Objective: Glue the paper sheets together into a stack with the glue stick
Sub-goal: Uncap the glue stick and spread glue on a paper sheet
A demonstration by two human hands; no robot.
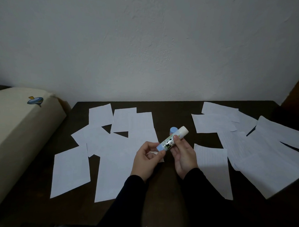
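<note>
Over the middle of the dark table (176,115) I hold an uncapped glue stick (172,138), white with a pale blue base, tilted up to the right. My left hand (147,158) pinches its blue base. My right hand (182,154) grips its barrel with thumb and fingers. The blue cap (173,130) stands on the table just behind it. Several white paper sheets lie scattered, one group on the left (70,170) and a lined group on the right (214,168).
A beige cushion (17,136) with a small blue spinning-top print sits against the table's left side. A plain wall rises right behind the table. A dark wooden piece stands at the far right edge (297,96).
</note>
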